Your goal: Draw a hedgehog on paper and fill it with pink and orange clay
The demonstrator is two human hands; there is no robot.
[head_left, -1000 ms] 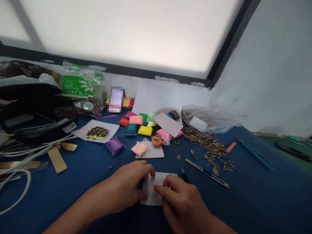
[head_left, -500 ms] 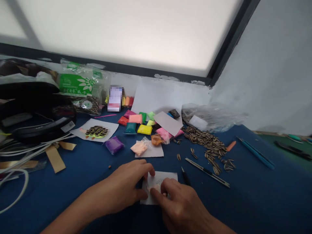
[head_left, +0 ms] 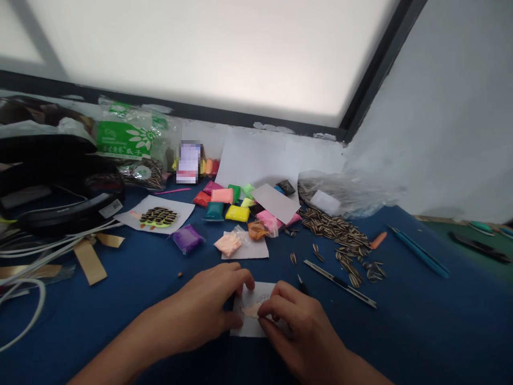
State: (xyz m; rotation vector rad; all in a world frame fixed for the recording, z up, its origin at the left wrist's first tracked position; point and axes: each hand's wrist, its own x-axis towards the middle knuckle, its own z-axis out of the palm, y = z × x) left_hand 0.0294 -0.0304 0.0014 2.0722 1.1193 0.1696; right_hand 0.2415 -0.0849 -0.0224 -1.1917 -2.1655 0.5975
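A small white card (head_left: 249, 326) lies on the blue table near the front edge. On it sits a thin patch of peach-coloured clay (head_left: 251, 310). My left hand (head_left: 208, 307) rests on the card's left side with its fingers curled, holding it down. My right hand (head_left: 298, 326) covers the card's right part, and its fingertips press on the clay patch. Much of the card is hidden under both hands.
Several coloured clay packets (head_left: 237, 213) lie behind the card, beside a heap of striped sunflower seeds (head_left: 340, 235). A utility knife (head_left: 340, 283) and a black pen (head_left: 301, 283) lie right of my hands. A seed picture on a card (head_left: 157, 216), cables (head_left: 36, 251) and a black bag (head_left: 56, 187) are left.
My right hand has slid forward and left over the card, covering more of it, with the fingertips working on the peach clay. My left hand has stayed in place.
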